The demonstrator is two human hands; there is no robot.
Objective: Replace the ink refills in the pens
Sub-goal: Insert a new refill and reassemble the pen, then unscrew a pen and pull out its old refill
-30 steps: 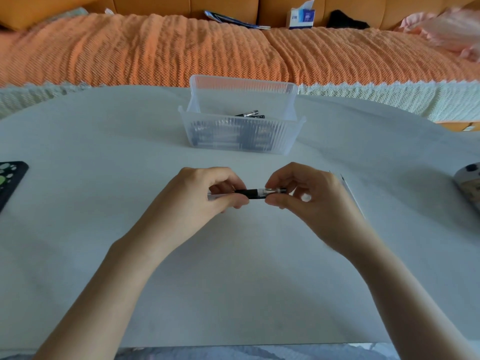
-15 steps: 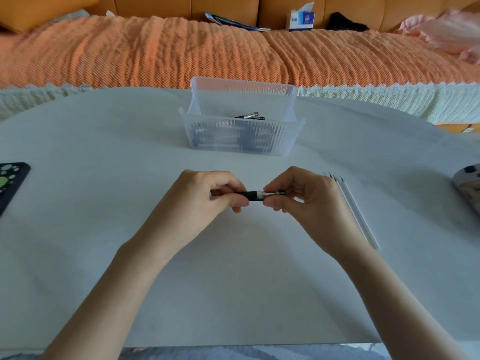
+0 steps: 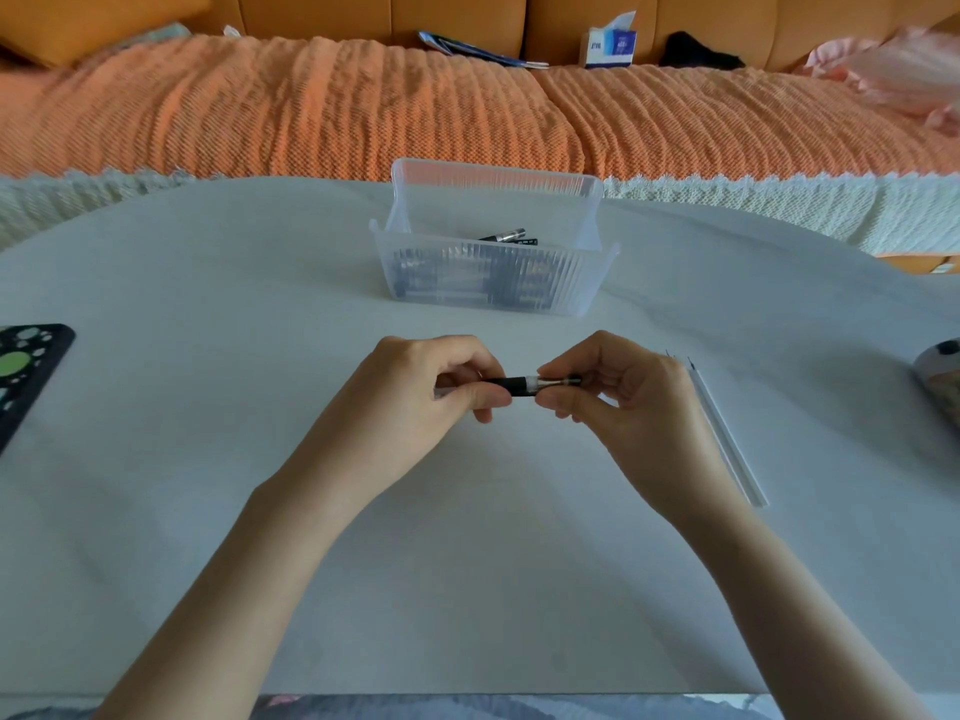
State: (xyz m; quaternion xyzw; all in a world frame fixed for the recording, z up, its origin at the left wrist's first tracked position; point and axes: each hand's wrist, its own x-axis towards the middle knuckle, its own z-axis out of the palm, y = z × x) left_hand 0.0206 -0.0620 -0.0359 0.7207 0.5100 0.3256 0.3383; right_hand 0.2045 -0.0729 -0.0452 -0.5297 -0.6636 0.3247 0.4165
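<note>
Now | left hand (image 3: pixel 436 387) grips one end of the pen (image 3: pixel 519 383), right hand (image 3: pixel 623 392) pinches the other end | pen held level above the table (image 3: pixel 467 563) | white refills (image 3: pixel 727 439) lie on the table beside the right hand | clear bin (image 3: pixel 493 288) holding dark pens (image 3: pixel 506 235) stands beyond the hands

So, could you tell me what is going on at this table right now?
A person is working on a pen, held level above the table with both hands. The left hand grips the barrel end and the right hand pinches the tip end, as if to twist the two apart or together. Thin white refills lie on the table beside the right hand. A clear bin behind holds more pens.
</note>
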